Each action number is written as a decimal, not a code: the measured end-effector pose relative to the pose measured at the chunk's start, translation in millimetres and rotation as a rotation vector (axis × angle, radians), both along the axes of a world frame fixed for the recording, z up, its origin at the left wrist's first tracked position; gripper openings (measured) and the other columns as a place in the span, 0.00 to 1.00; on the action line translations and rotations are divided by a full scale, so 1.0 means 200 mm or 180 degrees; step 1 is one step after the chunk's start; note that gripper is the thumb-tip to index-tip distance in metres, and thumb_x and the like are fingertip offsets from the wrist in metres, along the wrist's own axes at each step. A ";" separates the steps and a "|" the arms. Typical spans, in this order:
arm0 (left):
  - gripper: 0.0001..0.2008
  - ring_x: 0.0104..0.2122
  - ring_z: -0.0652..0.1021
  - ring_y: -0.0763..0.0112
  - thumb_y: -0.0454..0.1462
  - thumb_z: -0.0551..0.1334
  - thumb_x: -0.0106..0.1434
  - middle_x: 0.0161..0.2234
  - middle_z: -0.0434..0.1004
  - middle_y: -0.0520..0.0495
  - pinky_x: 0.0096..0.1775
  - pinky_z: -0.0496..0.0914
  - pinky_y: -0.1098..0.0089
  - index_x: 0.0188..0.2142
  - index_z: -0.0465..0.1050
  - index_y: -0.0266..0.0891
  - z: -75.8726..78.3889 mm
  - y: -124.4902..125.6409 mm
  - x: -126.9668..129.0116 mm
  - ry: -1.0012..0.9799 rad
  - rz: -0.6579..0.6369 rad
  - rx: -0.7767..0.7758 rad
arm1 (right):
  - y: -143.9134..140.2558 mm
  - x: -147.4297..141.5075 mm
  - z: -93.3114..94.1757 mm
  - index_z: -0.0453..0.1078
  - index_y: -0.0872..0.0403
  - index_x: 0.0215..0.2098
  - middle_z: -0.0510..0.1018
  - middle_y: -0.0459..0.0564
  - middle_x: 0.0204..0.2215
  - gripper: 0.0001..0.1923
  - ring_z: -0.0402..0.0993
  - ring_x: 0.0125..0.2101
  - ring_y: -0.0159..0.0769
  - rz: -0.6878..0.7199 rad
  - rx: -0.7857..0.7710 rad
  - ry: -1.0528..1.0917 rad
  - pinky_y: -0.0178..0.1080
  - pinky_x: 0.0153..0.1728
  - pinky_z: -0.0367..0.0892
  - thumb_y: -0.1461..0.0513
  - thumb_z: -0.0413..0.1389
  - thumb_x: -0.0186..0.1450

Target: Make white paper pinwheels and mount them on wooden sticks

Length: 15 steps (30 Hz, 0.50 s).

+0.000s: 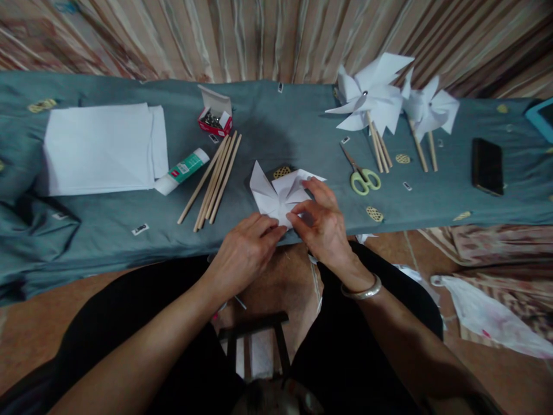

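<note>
A white paper pinwheel [268,200] with cut, partly raised blades lies near the front edge of the cloth-covered table. My left hand [247,244] pinches its near edge between thumb and fingers. On the other side, my right hand [326,227], with a bracelet at the wrist, grips the paper with thumb and index finger, its other fingers touching a right-hand blade. Part of the paper is hidden under my fingers. Several wooden sticks [216,183] lie to the left, and green-handled scissors [362,177] to the right.
A glue tube [182,171], a red box of small metal pins [215,120] and stacked white paper [99,151] are on the left. Finished pinwheels on sticks [372,98] lie at the back right, with a black phone [487,165] beyond. A curtain [259,37] hangs behind.
</note>
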<state>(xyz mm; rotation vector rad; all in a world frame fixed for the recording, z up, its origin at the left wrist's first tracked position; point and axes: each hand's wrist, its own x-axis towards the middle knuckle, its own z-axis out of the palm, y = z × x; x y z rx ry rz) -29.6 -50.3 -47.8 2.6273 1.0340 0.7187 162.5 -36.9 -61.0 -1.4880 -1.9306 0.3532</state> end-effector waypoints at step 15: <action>0.12 0.42 0.75 0.62 0.30 0.56 0.67 0.45 0.78 0.39 0.44 0.75 0.61 0.48 0.72 0.31 0.00 0.01 0.01 -0.0062 -0.0046 -0.0151 | -0.03 -0.03 0.03 0.73 0.45 0.40 0.66 0.47 0.62 0.07 0.54 0.67 0.49 0.0067 -0.0019 -0.0075 0.57 0.65 0.57 0.58 0.53 0.68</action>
